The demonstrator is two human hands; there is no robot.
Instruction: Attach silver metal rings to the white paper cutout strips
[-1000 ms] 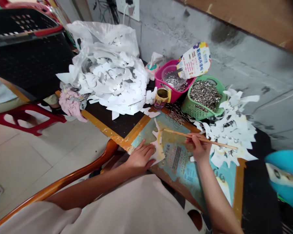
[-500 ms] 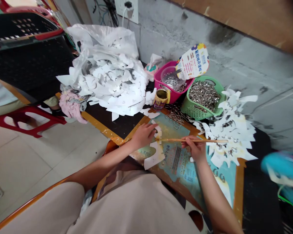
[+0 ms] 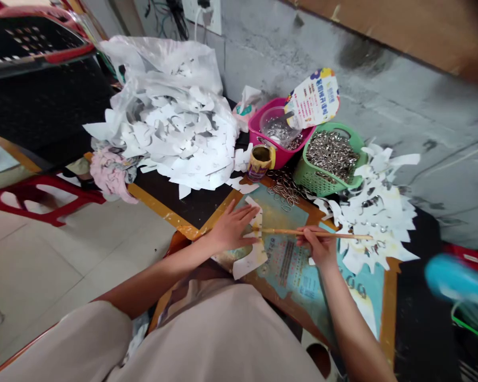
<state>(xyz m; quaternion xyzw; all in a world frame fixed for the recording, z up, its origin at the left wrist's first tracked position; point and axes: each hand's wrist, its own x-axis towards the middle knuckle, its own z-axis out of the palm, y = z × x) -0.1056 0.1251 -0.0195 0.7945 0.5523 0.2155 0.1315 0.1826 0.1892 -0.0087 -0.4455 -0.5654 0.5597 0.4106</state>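
Note:
Fingers spread and flat, my left hand rests on the left side of a curved white cut-out piece on the table. My right hand grips a long thin wooden brush. Its tip reaches the middle of the white piece, close to my left fingers. Beneath lies a blue printed sheet with worn, yellowish stains. Loose metal rings lie beyond the brush. A small can with yellow drips on its rim stands behind the piece.
A large heap of white cut pieces fills the back left. Against the wall stand a pink basket and a green basket of metal parts. White pieces with metal rings are stacked at right. A pink cloth hangs at the table's left edge.
My left hand has spread its fingers and lies flatter on the white piece. The brush tip has shifted slightly left; my right hand keeps its grip.

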